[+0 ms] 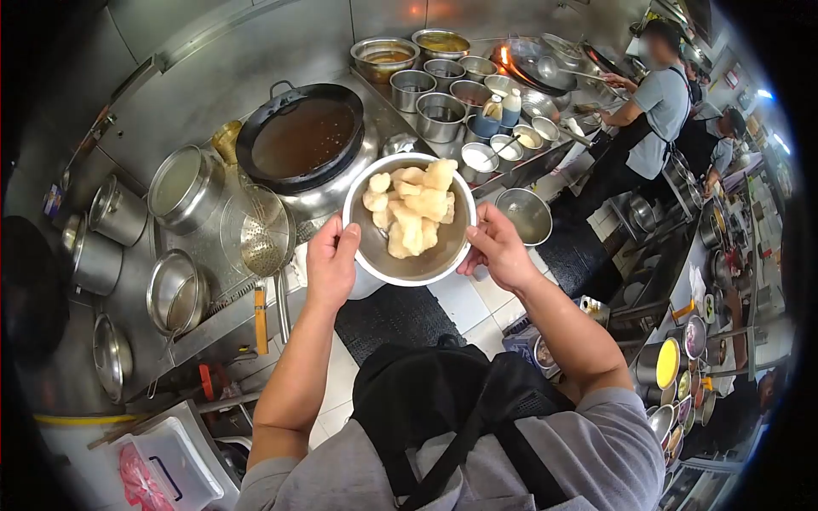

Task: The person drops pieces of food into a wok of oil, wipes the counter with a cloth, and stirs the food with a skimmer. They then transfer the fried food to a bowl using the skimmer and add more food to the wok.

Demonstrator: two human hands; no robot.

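Both my hands hold a round steel bowl in front of my chest. My left hand grips its left rim and my right hand grips its right rim. Several pale yellow fried dough pieces lie piled in the bowl. Just beyond the bowl stands a black wok with dark brown liquid, set in the steel cooking range.
A wire skimmer ladle with an orange handle rests left of the bowl. Steel pots line the left side. Seasoning containers stand behind the wok. A person in a grey shirt cooks at a flaming wok far right.
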